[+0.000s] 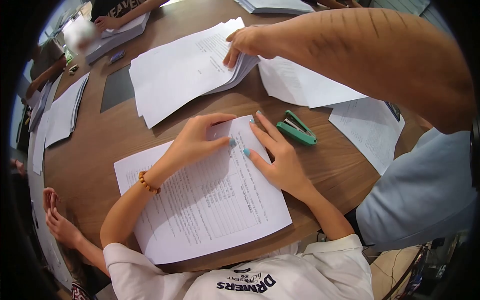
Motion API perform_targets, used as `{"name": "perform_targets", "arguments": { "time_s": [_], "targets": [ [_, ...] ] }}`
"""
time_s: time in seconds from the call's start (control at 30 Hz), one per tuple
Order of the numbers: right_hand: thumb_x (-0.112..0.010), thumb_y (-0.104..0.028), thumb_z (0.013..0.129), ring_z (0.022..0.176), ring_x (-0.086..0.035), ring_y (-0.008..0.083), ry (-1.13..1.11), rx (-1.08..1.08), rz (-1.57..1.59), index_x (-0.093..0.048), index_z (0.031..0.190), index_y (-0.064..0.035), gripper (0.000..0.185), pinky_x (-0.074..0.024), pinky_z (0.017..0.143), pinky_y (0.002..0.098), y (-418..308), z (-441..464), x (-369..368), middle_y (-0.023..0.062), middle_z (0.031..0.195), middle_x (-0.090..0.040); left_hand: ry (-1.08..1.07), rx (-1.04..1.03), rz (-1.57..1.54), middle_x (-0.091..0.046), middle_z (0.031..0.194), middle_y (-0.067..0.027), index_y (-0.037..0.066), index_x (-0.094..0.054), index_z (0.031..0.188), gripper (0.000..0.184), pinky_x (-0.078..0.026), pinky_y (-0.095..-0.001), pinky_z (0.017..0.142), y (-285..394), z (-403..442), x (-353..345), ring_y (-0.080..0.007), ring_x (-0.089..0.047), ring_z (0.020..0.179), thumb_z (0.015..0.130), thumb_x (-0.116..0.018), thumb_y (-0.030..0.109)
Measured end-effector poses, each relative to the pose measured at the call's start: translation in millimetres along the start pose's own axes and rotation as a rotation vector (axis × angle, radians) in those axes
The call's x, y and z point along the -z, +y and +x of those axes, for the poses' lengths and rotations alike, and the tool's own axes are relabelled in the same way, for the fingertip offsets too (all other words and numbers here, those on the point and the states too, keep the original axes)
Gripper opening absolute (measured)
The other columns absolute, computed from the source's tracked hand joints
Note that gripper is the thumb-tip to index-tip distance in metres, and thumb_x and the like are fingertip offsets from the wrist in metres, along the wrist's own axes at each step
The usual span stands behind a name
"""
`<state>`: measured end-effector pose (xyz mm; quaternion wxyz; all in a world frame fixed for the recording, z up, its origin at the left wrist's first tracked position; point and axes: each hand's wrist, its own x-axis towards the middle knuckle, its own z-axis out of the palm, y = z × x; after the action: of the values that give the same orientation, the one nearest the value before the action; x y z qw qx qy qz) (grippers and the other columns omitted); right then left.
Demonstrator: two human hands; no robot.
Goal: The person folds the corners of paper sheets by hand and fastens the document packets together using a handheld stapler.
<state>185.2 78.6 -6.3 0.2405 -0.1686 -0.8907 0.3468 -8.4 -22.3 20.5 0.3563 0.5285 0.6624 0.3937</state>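
Observation:
Printed sheets (200, 200) lie on the wooden table in front of me, turned at an angle. My left hand (200, 137), with a beaded bracelet at its wrist, rests on their upper part, fingers apart. On their upper right edge is my right hand (275, 160), its fingers spread and its thumb on the paper. Neither hand is wrapped round anything. Just right of my right hand sits a green stapler (297, 128), its top arm raised. Beyond my hands is a large fanned stack of paper (175, 70), touched at its right side by a co-worker's hand (241, 46).
The co-worker's arm (365, 55) reaches in from the right, over loose sheets (300, 82). Another sheet (367, 130) lies near the right edge. More paper piles (67, 110) stand at the left. Other people's hands are at the far left and top left.

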Motion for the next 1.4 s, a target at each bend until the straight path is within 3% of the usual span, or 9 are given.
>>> {"name": "perform_targets", "arguments": {
  "time_s": [0.13, 0.2, 0.27, 0.47, 0.53, 0.67, 0.97, 1.03, 1.4],
  "targets": [
    [-0.063, -0.017, 0.082, 0.123, -0.043, 0.0366, 0.003, 0.030, 0.006, -0.047, 0.127, 0.0022, 0.052, -0.0393, 0.098, 0.0364, 3, -1, 3, 0.0218, 0.139, -0.036, 0.025, -0.125, 0.009, -0.062, 0.113, -0.0142, -0.006, -0.055, 0.118, 0.047, -0.044, -0.0287, 0.091, -14, 3, -6, -0.0173, -0.058, 0.101, 0.073, -0.066, 0.004],
    [-0.063, -0.017, 0.082, 0.123, -0.043, 0.0370, 0.021, 0.026, -0.018, -0.046, 0.128, 0.0022, 0.052, -0.0391, 0.098, 0.0367, 3, -2, 3, 0.0223, 0.139, -0.036, 0.105, -0.211, 0.031, -0.063, 0.109, -0.0183, -0.003, -0.057, 0.115, 0.044, -0.046, -0.0314, 0.087, -17, 2, -9, -0.0247, -0.062, 0.099, 0.073, -0.068, 0.006],
    [-0.062, -0.017, 0.082, 0.123, -0.043, 0.0368, -0.002, 0.035, 0.017, -0.045, 0.128, 0.0019, 0.053, -0.0386, 0.099, 0.0367, 6, -2, 2, 0.0223, 0.140, -0.035, 0.092, -0.241, 0.076, -0.063, 0.110, -0.0182, -0.002, -0.056, 0.117, 0.045, -0.046, -0.0316, 0.087, -13, 0, -8, -0.0253, -0.061, 0.100, 0.074, -0.068, 0.005],
    [-0.061, -0.018, 0.084, 0.124, -0.043, 0.0345, -0.041, -0.019, 0.029, -0.044, 0.130, 0.0007, 0.053, -0.0382, 0.100, 0.0372, 3, -4, 5, 0.0172, 0.141, -0.036, 0.072, -0.186, 0.037, -0.062, 0.113, -0.0166, -0.001, -0.054, 0.120, 0.045, -0.046, -0.0319, 0.087, -13, 0, -12, -0.0261, -0.061, 0.102, 0.079, -0.066, 0.008],
    [-0.061, -0.014, 0.082, 0.126, -0.042, 0.0295, -0.054, -0.078, 0.050, -0.045, 0.130, 0.0000, 0.052, -0.0354, 0.102, 0.0351, 0, -4, 4, 0.0161, 0.142, -0.037, 0.081, -0.177, 0.056, -0.062, 0.113, -0.0165, -0.001, -0.053, 0.121, 0.045, -0.046, -0.0320, 0.088, -10, -3, -12, -0.0264, -0.060, 0.103, 0.079, -0.065, 0.009],
    [-0.061, -0.016, 0.083, 0.124, -0.043, 0.0331, -0.022, -0.012, 0.011, -0.044, 0.130, 0.0011, 0.053, -0.0383, 0.099, 0.0364, 1, -4, 2, 0.0202, 0.138, -0.039, 0.067, -0.161, 0.046, -0.061, 0.116, -0.0146, -0.001, -0.054, 0.122, 0.046, -0.045, -0.0301, 0.090, -9, -4, -9, -0.0209, -0.060, 0.103, 0.078, -0.065, 0.006],
    [-0.061, -0.014, 0.082, 0.126, -0.041, 0.0338, -0.042, 0.007, -0.007, -0.045, 0.129, 0.0020, 0.052, -0.0344, 0.102, 0.0364, 5, -3, 3, 0.0234, 0.137, -0.040, 0.106, -0.163, 0.074, -0.062, 0.110, -0.0179, -0.002, -0.053, 0.121, 0.047, -0.046, -0.0311, 0.086, -12, -2, -13, -0.0225, -0.061, 0.100, 0.077, -0.066, 0.008],
    [-0.061, -0.014, 0.083, 0.126, -0.041, 0.0343, -0.055, 0.012, -0.010, -0.044, 0.129, 0.0027, 0.052, -0.0338, 0.102, 0.0365, 6, -3, 3, 0.0234, 0.137, -0.039, 0.120, -0.215, 0.086, -0.062, 0.110, -0.0184, 0.000, -0.056, 0.118, 0.044, -0.048, -0.0348, 0.082, -17, -1, -14, -0.0313, -0.061, 0.097, 0.077, -0.065, 0.013],
    [-0.060, -0.016, 0.084, 0.128, -0.040, 0.0305, -0.040, -0.035, 0.024, -0.043, 0.132, -0.0003, 0.053, -0.0321, 0.104, 0.0362, 5, -3, 2, 0.0202, 0.139, -0.040, 0.114, -0.230, 0.066, -0.061, 0.112, -0.0184, -0.001, -0.055, 0.119, 0.044, -0.047, -0.0345, 0.084, -16, -4, -14, -0.0304, -0.060, 0.100, 0.077, -0.065, 0.012]
  ]
}}
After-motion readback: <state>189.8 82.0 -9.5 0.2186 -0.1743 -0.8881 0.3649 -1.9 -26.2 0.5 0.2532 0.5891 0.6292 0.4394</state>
